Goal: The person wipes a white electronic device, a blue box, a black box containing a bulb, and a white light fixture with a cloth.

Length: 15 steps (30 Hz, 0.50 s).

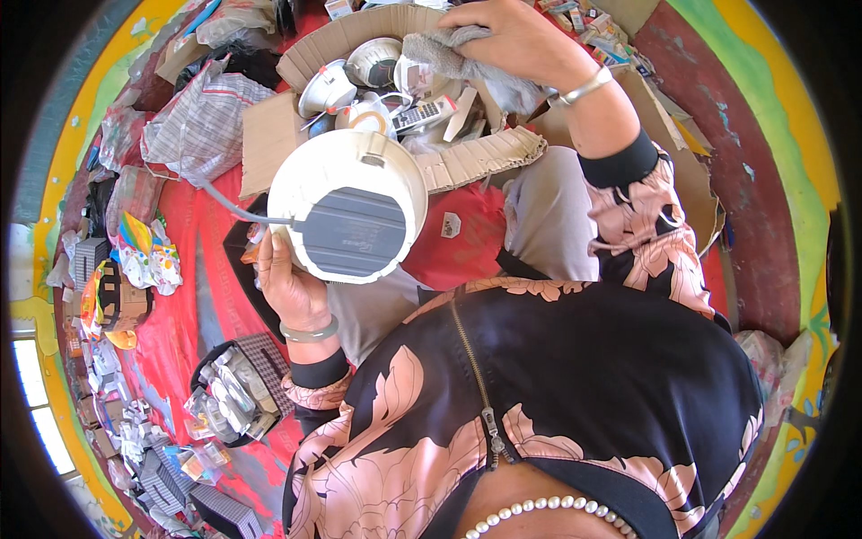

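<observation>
My left hand (285,280) grips the rim of a round white light fitting (346,214) with a grey ribbed block on its back and a grey cable trailing to the left. It is held up over my lap. My right hand (512,36) reaches forward and clutches a grey cloth (467,65) above an open cardboard box (359,36). The box holds more white round fittings (330,88) and small parts. Both wrists wear bangles.
A checked cloth bag (202,121) lies left of the box on a red floor covering (180,269). Small packets in a dark tray (229,395), coloured boxes (117,296) and more packets line the left side. Flattened cardboard (664,117) lies to the right.
</observation>
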Tool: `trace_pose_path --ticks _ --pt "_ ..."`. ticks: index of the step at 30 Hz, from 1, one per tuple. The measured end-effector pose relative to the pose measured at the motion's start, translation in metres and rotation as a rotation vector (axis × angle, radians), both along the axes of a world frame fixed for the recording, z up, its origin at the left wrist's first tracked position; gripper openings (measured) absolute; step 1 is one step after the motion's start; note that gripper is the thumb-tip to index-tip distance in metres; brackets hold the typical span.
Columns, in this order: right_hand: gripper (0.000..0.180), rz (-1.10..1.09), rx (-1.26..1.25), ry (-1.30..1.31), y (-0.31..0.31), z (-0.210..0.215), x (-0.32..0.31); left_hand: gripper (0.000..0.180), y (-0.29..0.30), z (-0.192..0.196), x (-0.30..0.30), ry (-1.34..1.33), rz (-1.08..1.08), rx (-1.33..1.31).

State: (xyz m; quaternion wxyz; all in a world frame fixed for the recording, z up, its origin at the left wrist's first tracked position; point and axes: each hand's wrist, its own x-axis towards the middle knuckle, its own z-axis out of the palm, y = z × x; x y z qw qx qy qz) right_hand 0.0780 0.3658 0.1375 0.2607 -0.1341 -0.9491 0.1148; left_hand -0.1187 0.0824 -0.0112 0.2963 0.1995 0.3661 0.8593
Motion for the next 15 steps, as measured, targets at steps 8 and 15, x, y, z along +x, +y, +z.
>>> trace_pose_path --ticks 8,15 --pt "0.033 0.105 -0.892 0.078 -0.062 -0.064 0.000 0.029 0.005 0.002 -0.002 -0.191 -0.071 0.129" --pt "0.026 0.018 -0.891 0.154 -0.059 -0.089 -0.012 0.031 0.010 0.017 0.037 0.077 -0.025 0.032"
